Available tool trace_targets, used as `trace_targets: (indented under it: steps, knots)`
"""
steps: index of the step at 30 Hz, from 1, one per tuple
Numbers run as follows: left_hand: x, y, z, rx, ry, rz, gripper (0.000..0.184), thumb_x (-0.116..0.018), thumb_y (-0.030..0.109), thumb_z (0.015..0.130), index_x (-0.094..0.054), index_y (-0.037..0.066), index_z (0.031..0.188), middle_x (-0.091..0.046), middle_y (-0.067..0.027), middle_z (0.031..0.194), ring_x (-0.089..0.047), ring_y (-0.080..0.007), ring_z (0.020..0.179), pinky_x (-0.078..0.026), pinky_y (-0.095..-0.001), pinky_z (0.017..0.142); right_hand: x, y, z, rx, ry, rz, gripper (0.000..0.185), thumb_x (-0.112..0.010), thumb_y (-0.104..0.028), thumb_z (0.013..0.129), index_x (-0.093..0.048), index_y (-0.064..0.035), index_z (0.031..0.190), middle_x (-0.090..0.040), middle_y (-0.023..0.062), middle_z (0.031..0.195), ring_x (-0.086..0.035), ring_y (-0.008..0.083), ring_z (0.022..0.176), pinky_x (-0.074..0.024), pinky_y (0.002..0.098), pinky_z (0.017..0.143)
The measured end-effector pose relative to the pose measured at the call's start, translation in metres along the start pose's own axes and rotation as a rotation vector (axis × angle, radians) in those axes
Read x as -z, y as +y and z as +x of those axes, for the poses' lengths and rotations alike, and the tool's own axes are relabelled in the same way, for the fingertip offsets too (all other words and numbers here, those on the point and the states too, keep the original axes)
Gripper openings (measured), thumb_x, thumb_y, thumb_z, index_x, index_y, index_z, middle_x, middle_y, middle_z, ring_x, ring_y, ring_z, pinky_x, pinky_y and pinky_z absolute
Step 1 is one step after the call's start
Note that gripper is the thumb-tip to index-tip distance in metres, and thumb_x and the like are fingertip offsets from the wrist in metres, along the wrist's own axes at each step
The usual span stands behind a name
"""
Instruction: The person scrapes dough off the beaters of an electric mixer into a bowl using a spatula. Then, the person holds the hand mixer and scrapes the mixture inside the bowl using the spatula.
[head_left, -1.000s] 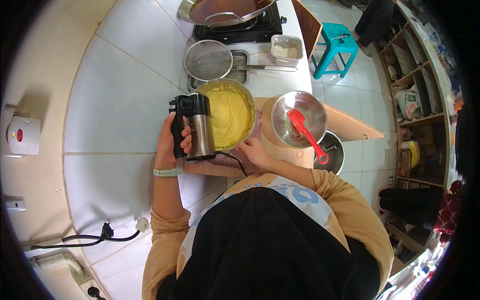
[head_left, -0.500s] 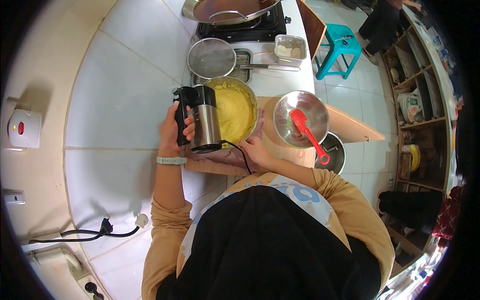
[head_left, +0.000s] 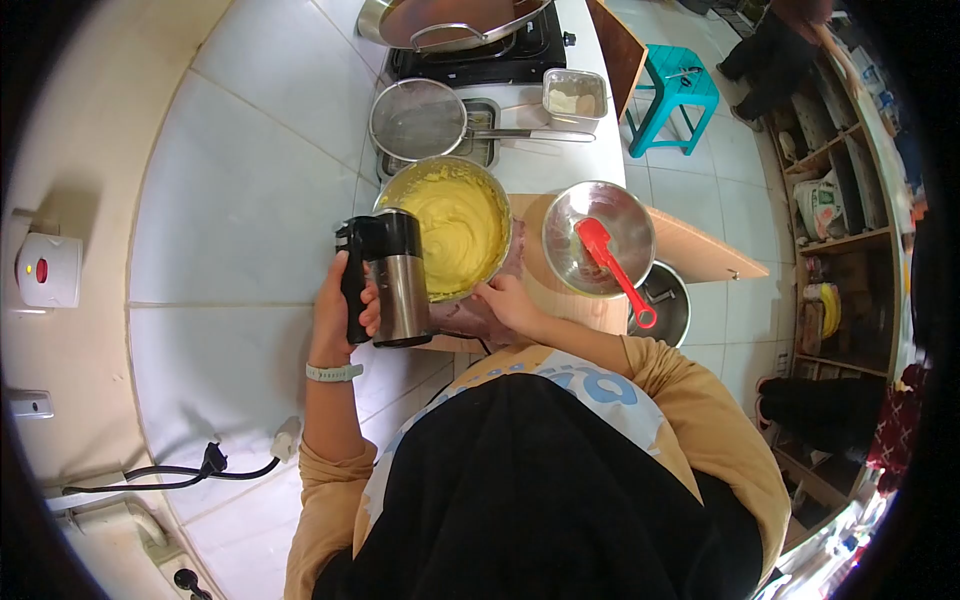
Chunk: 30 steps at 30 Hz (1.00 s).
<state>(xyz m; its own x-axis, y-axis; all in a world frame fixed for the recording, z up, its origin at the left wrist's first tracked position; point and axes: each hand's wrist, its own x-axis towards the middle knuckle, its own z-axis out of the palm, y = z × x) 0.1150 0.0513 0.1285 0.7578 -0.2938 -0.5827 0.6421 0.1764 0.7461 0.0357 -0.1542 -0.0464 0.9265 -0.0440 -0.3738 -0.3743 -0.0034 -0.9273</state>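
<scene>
My left hand (head_left: 331,312) is wrapped round the black handle of a hand mixer (head_left: 402,290) with a steel-coloured body. The mixer is over the near left edge of a metal mixing bowl (head_left: 394,184), and its beaters are hidden beneath it. Thick yellow batter (head_left: 455,235) with swirl marks lies in the bowl. With closed fingers, my right hand (head_left: 508,303) grips the bowl's near right rim. To the right, a second steel bowl (head_left: 562,230) holds a red spatula (head_left: 612,262), its handle sticking out over the rim.
A sieve (head_left: 418,120) rests on a rack behind the batter bowl, beside a small container (head_left: 574,100). Farther back, a large pan (head_left: 465,22) stands on a black stove (head_left: 480,65). A teal stool (head_left: 678,95) and another person's legs (head_left: 775,60) are at right.
My left hand has drawn the mixer toward me and slightly left, uncovering more batter. My right hand stays at the bowl's rim.
</scene>
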Motion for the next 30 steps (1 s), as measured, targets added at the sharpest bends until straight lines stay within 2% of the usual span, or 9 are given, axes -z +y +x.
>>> trace_targets:
  steps: [8, 15, 19, 22, 25, 30]
  knots:
    - [-0.004, 0.017, 0.03, -0.128, 0.002, 0.079, 0.037, -0.043, 0.047, 0.091, -0.047, 0.01, 0.09, -0.043, -0.0009, 0.055, -0.04, -0.0104, 0.035, -0.036, -0.0253, 0.03, 0.0, -0.001, -0.001, 0.005, 0.019, -0.002, 0.041, -0.054, -0.033, 0.082, -0.065, 0.0068, 0.078, -0.061, 0.0186, 0.063, -0.06, 0.0242, 0.059, -0.0456, 0.0372, 0.058]
    - [-0.013, 0.023, 0.069, -0.075, -0.246, -0.078, 0.036, -0.043, 0.046, 0.091, -0.047, 0.01, 0.091, -0.043, -0.001, 0.057, -0.039, -0.0104, 0.036, -0.036, -0.0252, 0.031, -0.002, -0.002, 0.0, -0.021, 0.026, -0.016, 0.041, -0.054, -0.031, 0.082, -0.062, 0.0093, 0.076, -0.058, 0.0218, 0.061, -0.06, 0.0252, 0.059, -0.0447, 0.0391, 0.057]
    - [-0.031, 0.015, 0.06, -0.02, -0.239, -0.019, 0.036, -0.042, 0.046, 0.091, -0.048, 0.01, 0.091, -0.043, -0.0013, 0.056, -0.038, -0.011, 0.035, -0.036, -0.0258, 0.03, -0.008, 0.019, 0.009, 0.017, 0.034, 0.045, 0.041, -0.055, -0.03, 0.082, -0.062, 0.01, 0.076, -0.059, 0.0205, 0.061, -0.06, 0.0237, 0.059, -0.0447, 0.0381, 0.057]
    - [-0.036, 0.009, 0.043, 0.044, -0.189, 0.0, 0.036, -0.043, 0.046, 0.091, -0.048, 0.01, 0.09, -0.043, -0.0019, 0.055, -0.039, -0.0116, 0.034, -0.035, -0.0265, 0.03, -0.013, 0.03, 0.015, 0.037, 0.003, 0.209, 0.041, -0.054, -0.03, 0.082, -0.063, 0.0095, 0.077, -0.06, 0.0181, 0.062, -0.06, 0.0222, 0.06, -0.0453, 0.0369, 0.057]
    - [-0.029, 0.005, 0.023, 0.071, -0.176, 0.042, 0.036, -0.043, 0.046, 0.091, -0.047, 0.01, 0.09, -0.044, -0.0025, 0.054, -0.04, -0.0118, 0.033, -0.036, -0.0269, 0.029, -0.004, 0.006, 0.002, 0.028, 0.027, 0.048, 0.039, -0.054, -0.029, 0.082, -0.065, 0.0081, 0.079, -0.061, 0.0155, 0.063, -0.06, 0.0205, 0.059, -0.0457, 0.0349, 0.057]
    - [-0.002, 0.007, 0.006, 0.069, -0.091, 0.063, 0.038, -0.043, 0.047, 0.091, -0.046, 0.01, 0.092, -0.044, -0.0022, 0.054, -0.04, -0.0119, 0.032, -0.037, -0.028, 0.028, 0.0, -0.011, -0.006, -0.039, 0.002, 0.041, 0.038, -0.054, -0.029, 0.081, -0.066, 0.007, 0.08, -0.062, 0.0146, 0.065, -0.06, 0.0195, 0.06, -0.0454, 0.0331, 0.056]
